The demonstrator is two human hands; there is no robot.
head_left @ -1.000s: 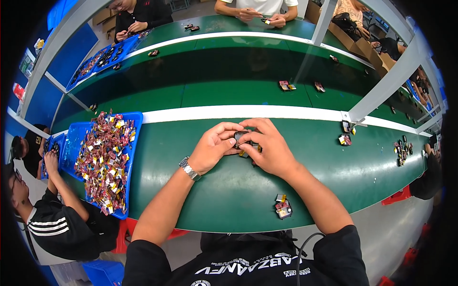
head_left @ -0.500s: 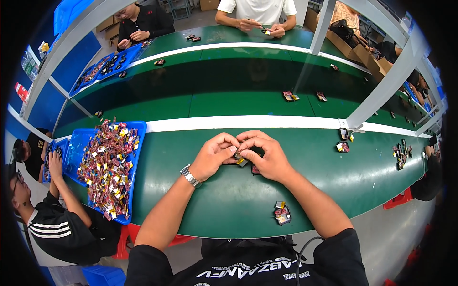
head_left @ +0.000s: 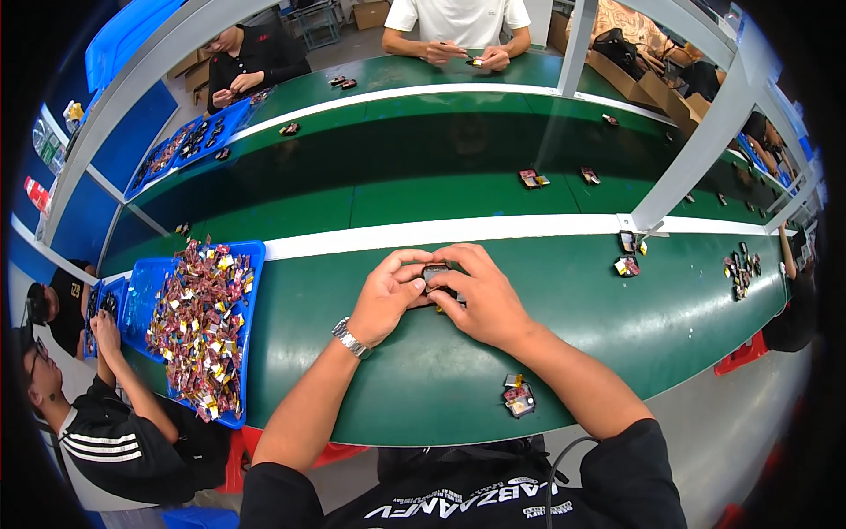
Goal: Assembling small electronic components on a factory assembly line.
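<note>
Over the green bench top [head_left: 379,406], a small black-rimmed casing [head_left: 434,271] with a greyish inner face is held between my two hands. My left hand [head_left: 386,298] has its thumb and fingers closed round the casing's left side, and a metal-band watch sits on that wrist. From the other side, the curled fingers of my right hand [head_left: 485,298] grip the casing, with thumb and forefinger over its front. A scrap of yellow shows under the fingers; most of the lower part is hidden. Nearer me lies an opened small electronic unit [head_left: 519,397] with a pinkish board and yellow tape.
At left stands a blue tray [head_left: 256,291] heaped with reddish boards with white and yellow bits. Beyond my hands runs a green conveyor [head_left: 423,198] behind a white rail [head_left: 352,240], carrying scattered units. A grey post [head_left: 696,132] rises at right. Several people work around.
The black casing has come up into view between my fingers, its greyish face showing. Before, a small piece with yellow was pinched there. My right fingers have shifted over it.
</note>
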